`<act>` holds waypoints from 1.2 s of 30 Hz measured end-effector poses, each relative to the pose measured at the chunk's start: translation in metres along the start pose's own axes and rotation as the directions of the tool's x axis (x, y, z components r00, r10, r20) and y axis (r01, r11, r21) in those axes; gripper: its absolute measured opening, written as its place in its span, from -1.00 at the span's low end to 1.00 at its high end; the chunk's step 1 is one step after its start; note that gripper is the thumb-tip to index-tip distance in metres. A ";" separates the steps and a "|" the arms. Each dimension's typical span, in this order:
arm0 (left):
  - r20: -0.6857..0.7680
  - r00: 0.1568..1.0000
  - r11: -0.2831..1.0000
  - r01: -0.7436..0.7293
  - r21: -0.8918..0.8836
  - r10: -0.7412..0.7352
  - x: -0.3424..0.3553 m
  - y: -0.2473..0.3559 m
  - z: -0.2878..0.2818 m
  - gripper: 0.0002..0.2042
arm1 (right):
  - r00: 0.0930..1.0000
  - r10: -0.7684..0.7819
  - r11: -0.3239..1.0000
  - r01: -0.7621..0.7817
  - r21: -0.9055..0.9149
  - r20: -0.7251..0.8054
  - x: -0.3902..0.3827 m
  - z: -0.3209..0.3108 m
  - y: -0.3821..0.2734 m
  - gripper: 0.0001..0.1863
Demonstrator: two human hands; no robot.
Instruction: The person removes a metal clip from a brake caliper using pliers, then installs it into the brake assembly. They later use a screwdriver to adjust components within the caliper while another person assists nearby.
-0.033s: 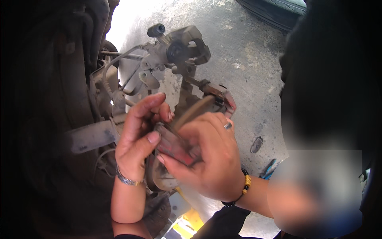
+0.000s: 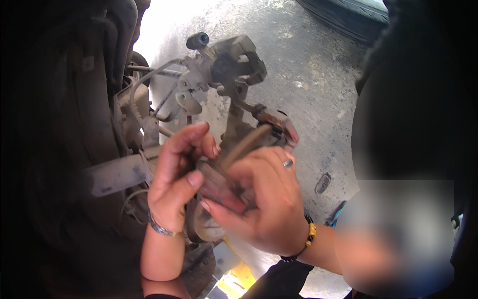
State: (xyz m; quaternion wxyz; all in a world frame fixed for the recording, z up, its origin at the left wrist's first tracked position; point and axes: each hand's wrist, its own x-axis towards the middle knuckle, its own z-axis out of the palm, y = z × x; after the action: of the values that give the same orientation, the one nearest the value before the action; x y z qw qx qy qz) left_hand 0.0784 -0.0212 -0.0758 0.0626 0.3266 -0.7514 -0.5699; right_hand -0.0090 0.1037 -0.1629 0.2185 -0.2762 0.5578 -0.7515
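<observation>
A dusty brake pad with red on its side is held between my two hands in front of the wheel hub. My left hand pinches its left end with the thumb, the other fingers curled above. My right hand, a ring on one finger, wraps round its right end and hides part of it. Just behind stands the brown edge of the brake disc. Beyond my right fingers, a second red-edged pad sits in the bracket. The brake caliper is swung up above, its hose attached.
At left is the dark wheel arch with a suspension arm. A tyre lies at the far right. A blue-handled tool lies on the concrete floor. Something yellow shows below my hands.
The whole view has shifted slightly, so things sit a little lower and to the right. Both hands keep the same grip on the brake pad.
</observation>
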 end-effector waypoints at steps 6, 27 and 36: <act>0.056 0.990 0.990 0.133 -0.052 -0.130 -0.002 0.011 0.002 -0.43 | 0.984 0.132 0.990 -0.136 0.028 0.116 0.001 -0.008 -0.004 -0.55; 0.203 0.979 0.998 0.027 -0.057 -0.015 0.006 0.008 -0.009 -0.40 | 0.957 0.202 0.976 -0.216 0.043 0.209 0.012 -0.014 -0.002 -0.47; 0.205 0.978 0.998 -0.039 0.041 0.030 0.009 0.004 -0.010 -0.37 | 0.954 0.201 0.977 -0.212 0.027 0.222 0.008 -0.015 0.001 -0.48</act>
State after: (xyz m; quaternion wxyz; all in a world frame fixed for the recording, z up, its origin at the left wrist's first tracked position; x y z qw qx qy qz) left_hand 0.0743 -0.0340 -0.0718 -0.0124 0.2545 -0.7721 -0.5823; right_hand -0.0254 0.1090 -0.1659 0.3625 -0.2916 0.5371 -0.7036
